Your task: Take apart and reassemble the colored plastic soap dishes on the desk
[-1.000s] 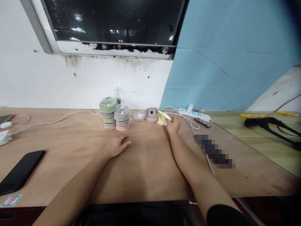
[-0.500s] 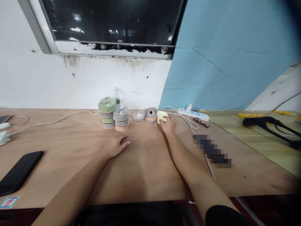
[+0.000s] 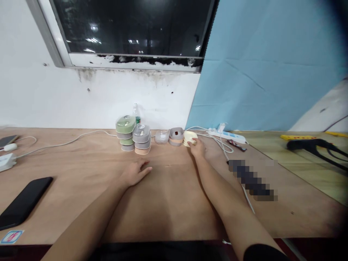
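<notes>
The right hand (image 3: 197,148) touches a round cream lid (image 3: 189,138) with its fingers, but I cannot tell if it grips. Just left of this hand stands a small gray and peach box (image 3: 176,137). The left hand (image 3: 135,173) lies open on the wooden table (image 3: 168,206).

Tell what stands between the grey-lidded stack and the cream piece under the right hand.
The head view shows a clear container and a short grey-and-peach stack there.

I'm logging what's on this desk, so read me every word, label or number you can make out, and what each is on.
No text is legible.
Sticker on the desk: blue and red mark, too small to read.
Plastic bottle: green label, too small to read.
Power strip: markings too small to read.
</notes>
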Demonstrator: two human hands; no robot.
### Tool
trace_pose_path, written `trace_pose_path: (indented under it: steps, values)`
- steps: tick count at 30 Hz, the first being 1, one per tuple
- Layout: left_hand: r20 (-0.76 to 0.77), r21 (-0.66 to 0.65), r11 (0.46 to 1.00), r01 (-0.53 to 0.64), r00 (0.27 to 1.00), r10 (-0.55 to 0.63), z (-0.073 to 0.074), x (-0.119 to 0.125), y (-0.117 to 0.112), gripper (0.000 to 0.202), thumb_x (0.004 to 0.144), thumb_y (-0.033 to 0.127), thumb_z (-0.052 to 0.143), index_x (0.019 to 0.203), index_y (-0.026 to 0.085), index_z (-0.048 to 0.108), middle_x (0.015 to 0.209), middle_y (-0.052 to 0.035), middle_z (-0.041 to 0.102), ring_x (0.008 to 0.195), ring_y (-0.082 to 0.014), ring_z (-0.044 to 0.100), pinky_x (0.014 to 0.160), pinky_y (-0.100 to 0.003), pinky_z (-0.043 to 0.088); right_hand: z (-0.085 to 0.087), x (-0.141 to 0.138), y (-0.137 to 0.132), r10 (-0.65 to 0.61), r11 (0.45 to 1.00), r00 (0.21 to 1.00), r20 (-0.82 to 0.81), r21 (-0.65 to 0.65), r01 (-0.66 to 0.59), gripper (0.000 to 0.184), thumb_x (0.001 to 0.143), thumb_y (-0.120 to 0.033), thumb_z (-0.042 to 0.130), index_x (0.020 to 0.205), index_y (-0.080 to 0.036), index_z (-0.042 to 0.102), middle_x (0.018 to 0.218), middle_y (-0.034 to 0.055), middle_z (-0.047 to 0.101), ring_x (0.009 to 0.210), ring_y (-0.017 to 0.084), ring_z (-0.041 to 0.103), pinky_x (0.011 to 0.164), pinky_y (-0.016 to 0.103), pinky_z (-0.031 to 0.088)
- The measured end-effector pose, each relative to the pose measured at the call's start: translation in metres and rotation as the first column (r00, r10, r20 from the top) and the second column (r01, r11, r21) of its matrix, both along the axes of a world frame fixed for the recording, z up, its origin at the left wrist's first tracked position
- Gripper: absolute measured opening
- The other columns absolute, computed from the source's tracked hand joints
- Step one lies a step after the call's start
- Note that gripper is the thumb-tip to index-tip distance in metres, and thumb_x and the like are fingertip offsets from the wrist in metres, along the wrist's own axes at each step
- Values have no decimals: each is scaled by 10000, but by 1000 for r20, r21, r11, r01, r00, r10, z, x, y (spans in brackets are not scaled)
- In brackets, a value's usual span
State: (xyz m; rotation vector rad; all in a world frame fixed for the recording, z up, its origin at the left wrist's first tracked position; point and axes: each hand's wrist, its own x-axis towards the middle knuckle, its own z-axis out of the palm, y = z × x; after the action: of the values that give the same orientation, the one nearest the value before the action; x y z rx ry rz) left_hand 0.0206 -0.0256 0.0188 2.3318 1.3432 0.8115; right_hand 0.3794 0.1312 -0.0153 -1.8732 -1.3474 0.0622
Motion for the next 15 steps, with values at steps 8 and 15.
trace_pose_path:
  steps: [8, 15]
  values:
    - [84, 356, 914, -197, 980, 178, 15, -2, 6, 370, 879, 403, 527, 1194, 211, 554, 1235, -112, 544, 1154, -248, 530, 988, -401, 437, -1, 1, -5, -9, 998, 992, -128, 54, 16, 690, 722, -408, 624, 1344, -176, 436, 1267, 133, 565, 1122, 275, 547, 941, 377, 414]
    - [291, 431, 678, -595, 803, 520, 61, -36, 42, 582, 761, 489, 663, 1254, 213, 523, 1420, -147, 356, 1331, -340, 325, 1099, -496, 264, 0, 0, -7, -26, 995, 987, -161, 89, 40, 700, 709, -409, 608, 1319, -107, 443, 1304, 188, 524, 1190, 313, 496, 983, 388, 380]
